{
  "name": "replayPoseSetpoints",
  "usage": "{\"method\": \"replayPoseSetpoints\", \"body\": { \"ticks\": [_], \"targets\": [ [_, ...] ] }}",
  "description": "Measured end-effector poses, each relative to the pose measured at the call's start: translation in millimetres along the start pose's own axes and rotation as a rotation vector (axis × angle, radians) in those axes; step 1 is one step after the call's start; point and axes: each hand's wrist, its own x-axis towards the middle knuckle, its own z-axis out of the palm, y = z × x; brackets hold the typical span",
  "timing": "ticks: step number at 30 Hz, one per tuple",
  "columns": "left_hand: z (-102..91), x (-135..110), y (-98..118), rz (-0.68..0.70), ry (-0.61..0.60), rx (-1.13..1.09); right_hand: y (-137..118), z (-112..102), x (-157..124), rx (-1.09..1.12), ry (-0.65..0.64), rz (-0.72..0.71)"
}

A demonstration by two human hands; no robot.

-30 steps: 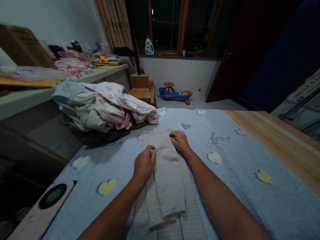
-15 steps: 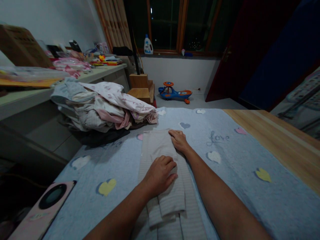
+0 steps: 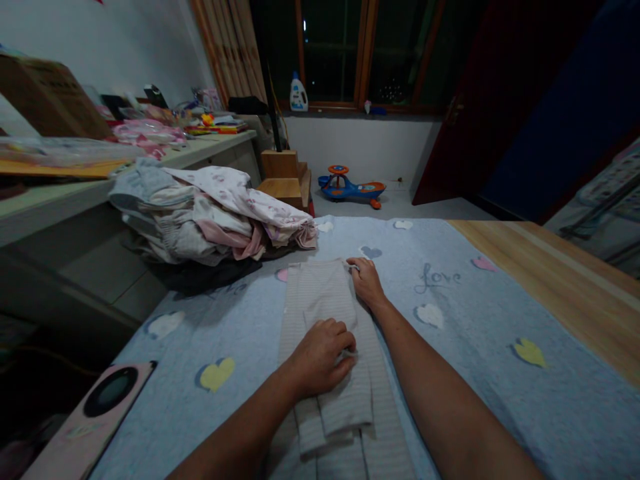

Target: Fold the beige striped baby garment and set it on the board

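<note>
I'm working over a pale blue blanket [image 3: 475,407] printed with coloured hearts and the word "love", and a strip of wooden surface [image 3: 565,287] is showing past its far right side. The room is dim, and the window [image 3: 330,53] beyond is dark. A detergent bottle [image 3: 299,95] is standing on its sill, and a blue and orange ride-on toy car [image 3: 353,190] is sitting on the floor near wooden steps [image 3: 283,180]. To my left, a cluttered desk [image 3: 125,170] is holding items too jumbled to make out, and a pile of clothes [image 3: 200,223] is lying at the blanket's edge, partly on it. A pink object with a round dark disc [image 3: 90,420] is poking in at the lower left; I can't tell what it is.

The striped garment [image 3: 325,293] is lying folded lengthwise on the blanket in front of me, its near end cut off by the frame. My left hand [image 3: 323,358] is resting on the fold, fingers loosely curled, hiding the cloth beneath it. My right hand [image 3: 367,283] is at the garment's far right corner, fingertips at the edge; I can't tell whether they're pinching it.
</note>
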Motion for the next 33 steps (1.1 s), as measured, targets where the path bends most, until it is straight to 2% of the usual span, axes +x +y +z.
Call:
{"method": "replayPoseSetpoints", "body": {
  "ticks": [8,15,17,20,22,26,29,33],
  "targets": [
    [4.3,0,-4,0.013,0.037,-0.081,-6,0,-4,-0.090,-0.182,0.011],
    [-8.6,-2,-5,0.012,0.087,-0.364,-8,0,-5,-0.128,-0.202,0.017],
    [-9.0,-3,-5,0.003,0.078,-0.381,-8,0,-5,-0.136,-0.211,0.014],
    [-3.8,-1,-6,-0.016,0.107,-0.254,-8,0,-5,-0.151,-0.221,0.005],
    [1.8,1,-9,-0.045,0.171,-0.094,-8,0,-6,-0.161,-0.221,0.000],
    [11.7,3,-17,-0.204,0.279,0.222,-8,0,-6,-0.177,-0.224,-0.008],
    [15.4,1,-23,-0.311,0.211,0.301,-8,1,-6,-0.186,-0.227,-0.006],
    [14.1,-3,-25,-0.321,0.138,0.297,-11,-1,-7,-0.184,-0.195,-0.007]
  ]
}}
